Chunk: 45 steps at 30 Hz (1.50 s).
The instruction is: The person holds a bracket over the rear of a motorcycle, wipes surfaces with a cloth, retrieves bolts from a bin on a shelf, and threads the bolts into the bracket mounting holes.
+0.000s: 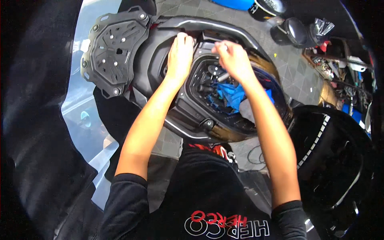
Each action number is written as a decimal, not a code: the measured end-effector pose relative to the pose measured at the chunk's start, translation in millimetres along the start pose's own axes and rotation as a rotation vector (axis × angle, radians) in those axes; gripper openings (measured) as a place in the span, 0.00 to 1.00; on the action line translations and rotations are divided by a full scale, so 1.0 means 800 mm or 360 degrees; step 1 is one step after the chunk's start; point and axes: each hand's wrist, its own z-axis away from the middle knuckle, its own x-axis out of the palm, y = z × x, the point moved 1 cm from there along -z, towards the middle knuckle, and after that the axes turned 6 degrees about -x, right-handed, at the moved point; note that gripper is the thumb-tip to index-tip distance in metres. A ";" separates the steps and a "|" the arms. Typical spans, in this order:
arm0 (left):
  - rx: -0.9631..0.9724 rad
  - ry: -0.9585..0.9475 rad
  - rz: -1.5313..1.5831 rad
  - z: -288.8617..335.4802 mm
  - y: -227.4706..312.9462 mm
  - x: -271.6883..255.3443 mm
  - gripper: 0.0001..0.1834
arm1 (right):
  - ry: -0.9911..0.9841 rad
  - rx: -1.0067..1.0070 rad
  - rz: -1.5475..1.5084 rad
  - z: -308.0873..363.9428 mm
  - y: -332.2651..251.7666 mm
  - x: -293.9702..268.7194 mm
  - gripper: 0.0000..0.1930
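Observation:
A scooter's dark tail body [148, 60] lies in front of me, with its under-seat storage bin [192, 82] uncovered. My left hand [181, 58] is at the panel edge behind the bin, its fingers curled downward; what they grip, if anything, is hidden. Over the bin's far rim, my right hand [235, 62] has its fingers drawn together in a pinch, and a small pale thing at the fingertips is too blurred to name. Inside the bin, a crumpled blue cloth or bag [231, 96] lies among dark tools or parts. A black slotted rack plate [110, 54] is mounted left of my left hand.
A large black seat-like piece [332, 160] with a pale dashed edge stands at the right. Black buckets [289, 32] are on the grey tiled floor [296, 72] at the far right. Beyond them is a shelf [340, 68] crowded with parts. Clear sheeting [80, 104] hangs at left.

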 end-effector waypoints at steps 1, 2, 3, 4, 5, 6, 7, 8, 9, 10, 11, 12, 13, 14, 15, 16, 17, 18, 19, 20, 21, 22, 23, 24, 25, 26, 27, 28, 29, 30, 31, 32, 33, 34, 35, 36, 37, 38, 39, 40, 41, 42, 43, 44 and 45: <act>0.0038 -0.0049 -0.0035 0.002 -0.004 -0.004 0.07 | -0.0082 0.0059 0.0023 -0.010 -0.005 0.007 0.19; 0.0088 -0.0091 -0.0063 -0.001 -0.005 -0.005 0.08 | -0.0152 0.0112 0.0050 -0.022 -0.009 0.011 0.19; 0.0121 -0.0098 -0.0085 0.000 -0.004 -0.008 0.10 | -0.0161 0.0041 0.0174 -0.032 0.002 0.019 0.19; 0.0119 -0.0119 -0.0085 0.001 -0.007 -0.009 0.10 | -0.0188 0.0001 0.0242 -0.041 0.006 0.025 0.19; 0.0143 -0.0123 -0.0037 -0.001 -0.008 -0.010 0.11 | -0.0197 -0.0011 0.0285 -0.049 0.010 0.031 0.19; 0.0167 -0.0124 0.0013 -0.002 -0.007 -0.010 0.12 | -0.0204 -0.0025 0.0330 -0.055 0.013 0.035 0.19; 0.0117 -0.0097 0.0055 0.000 -0.008 -0.012 0.11 | -0.0212 -0.0016 0.0324 -0.058 0.011 0.043 0.19; 0.0111 -0.0107 0.0055 0.001 -0.007 -0.014 0.11 | -0.0220 -0.0007 0.0388 -0.062 0.008 0.049 0.19; 0.0082 -0.0069 0.0134 0.002 -0.005 -0.015 0.09 | -0.0226 0.0001 0.0453 -0.063 0.006 0.053 0.19; 0.0052 -0.0021 0.0206 0.003 -0.008 -0.016 0.08 | -0.0233 -0.0005 0.0450 -0.063 0.003 0.058 0.19; 0.0050 0.0032 0.0250 0.003 -0.008 -0.016 0.06 | -0.0208 -0.0072 0.0446 -0.062 0.000 0.063 0.17; 0.0044 0.0038 0.0243 0.004 -0.010 -0.016 0.06 | -0.0183 -0.0140 0.0443 -0.062 -0.004 0.067 0.16; 0.0045 0.0038 0.0280 0.005 -0.009 -0.018 0.06 | -0.0189 -0.0204 0.0463 -0.064 -0.001 0.070 0.14; 0.0045 0.0039 0.0316 0.006 -0.008 -0.020 0.06 | -0.0194 -0.0213 0.0465 -0.064 0.002 0.071 0.14; 0.0035 0.0058 0.0335 0.005 -0.006 -0.021 0.06 | -0.0216 -0.0246 0.0500 -0.065 0.005 0.070 0.14; 0.0022 0.0070 0.0325 0.004 -0.007 -0.021 0.06 | -0.0246 -0.0285 0.0533 -0.065 0.005 0.070 0.13; 0.0000 0.0053 0.0297 0.004 -0.007 -0.020 0.06 | -0.0227 -0.0293 0.0547 -0.064 0.006 0.069 0.13; -0.0022 0.0036 0.0270 0.003 -0.008 -0.020 0.06 | -0.0239 -0.0306 0.0546 -0.063 0.007 0.068 0.13; -0.0039 0.0000 0.0248 0.003 -0.007 -0.020 0.06 | -0.0235 -0.0275 0.0540 -0.061 0.007 0.067 0.13; -0.0045 0.0004 0.0246 0.001 -0.006 -0.020 0.06 | -0.0230 -0.0242 0.0533 -0.060 0.007 0.066 0.13; -0.0060 -0.0026 0.0166 -0.001 -0.006 -0.019 0.06 | -0.0237 -0.0202 0.0558 -0.061 0.008 0.068 0.13; -0.0075 -0.0062 0.0087 0.002 -0.006 -0.019 0.06 | -0.0242 -0.0201 0.0556 -0.060 0.008 0.068 0.13; -0.0030 -0.0061 0.0038 0.001 -0.009 -0.018 0.06 | -0.0191 -0.0176 0.0554 -0.059 0.010 0.068 0.14; -0.0034 -0.0066 0.0037 0.000 -0.013 -0.018 0.06 | -0.0140 -0.0149 0.0552 -0.059 0.011 0.068 0.14; 0.0045 -0.0074 0.0016 -0.003 -0.013 -0.019 0.06 | -0.0138 -0.0141 0.0552 -0.059 0.017 0.067 0.14; 0.0124 -0.0083 -0.0004 -0.005 -0.013 -0.019 0.06 | -0.0107 -0.0192 0.0526 -0.059 0.022 0.067 0.13; 0.0179 -0.0086 -0.0079 -0.007 -0.014 -0.020 0.08 | -0.0075 -0.0243 0.0500 -0.058 0.027 0.066 0.12; 0.0204 -0.0074 -0.0096 -0.008 -0.017 -0.020 0.08 | -0.0046 -0.0295 0.0470 -0.056 0.026 0.066 0.11; 0.0219 -0.0082 -0.0132 -0.007 -0.018 -0.020 0.09 | -0.0101 -0.0258 0.0450 -0.056 0.025 0.067 0.11; 0.0234 -0.0090 -0.0169 -0.006 -0.018 -0.020 0.09 | -0.0101 -0.0251 0.0447 -0.056 0.024 0.069 0.11; 0.0237 -0.0097 -0.0167 -0.005 -0.020 -0.018 0.09 | -0.0077 -0.0222 0.0447 -0.058 0.022 0.072 0.11; 0.0240 -0.0060 -0.0145 -0.004 -0.022 -0.016 0.09 | -0.0053 -0.0195 0.0447 -0.060 0.021 0.073 0.11; 0.0242 -0.0022 -0.0123 -0.003 -0.023 -0.015 0.08 | -0.0080 -0.0175 0.0510 -0.062 0.019 0.074 0.13; 0.0244 -0.0026 -0.0121 -0.003 -0.023 -0.013 0.08 | -0.0078 -0.0169 0.0509 -0.063 0.020 0.076 0.13; 0.0246 0.0008 -0.0078 -0.003 -0.022 -0.011 0.08 | -0.0030 -0.0133 0.0551 -0.066 0.020 0.078 0.14; 0.0247 0.0042 -0.0035 -0.003 -0.022 -0.010 0.08 | 0.0017 -0.0098 0.0594 -0.067 0.020 0.081 0.14; 0.0242 0.0039 -0.0036 -0.001 -0.022 -0.010 0.08 | -0.0003 -0.0061 0.0543 -0.066 0.016 0.082 0.15; 0.0190 0.0041 0.0011 0.000 -0.023 -0.011 0.08 | -0.0009 -0.0060 0.0541 -0.066 0.015 0.085 0.15; 0.0138 0.0045 0.0058 0.002 -0.023 -0.011 0.08 | 0.0025 -0.0032 0.0501 -0.066 0.012 0.087 0.14; 0.0133 0.0044 0.0057 0.002 -0.022 -0.013 0.08 | 0.0060 -0.0005 0.0462 -0.067 0.011 0.088 0.13; 0.0121 0.0031 0.0112 0.002 -0.020 -0.014 0.09 | 0.0056 -0.0005 0.0463 -0.067 0.011 0.088 0.13; 0.0108 0.0018 0.0167 0.003 -0.019 -0.016 0.11 | 0.0060 0.0016 0.0473 -0.067 0.011 0.088 0.13; 0.0101 0.0021 0.0163 0.003 -0.019 -0.017 0.11 | 0.0063 0.0033 0.0481 -0.068 0.009 0.088 0.13; 0.0088 0.0040 0.0181 0.003 -0.019 -0.017 0.10 | 0.0056 0.0028 0.0481 -0.070 0.006 0.088 0.13; 0.0074 0.0059 0.0200 0.003 -0.019 -0.018 0.08 | 0.0004 0.0046 0.0507 -0.071 0.004 0.087 0.13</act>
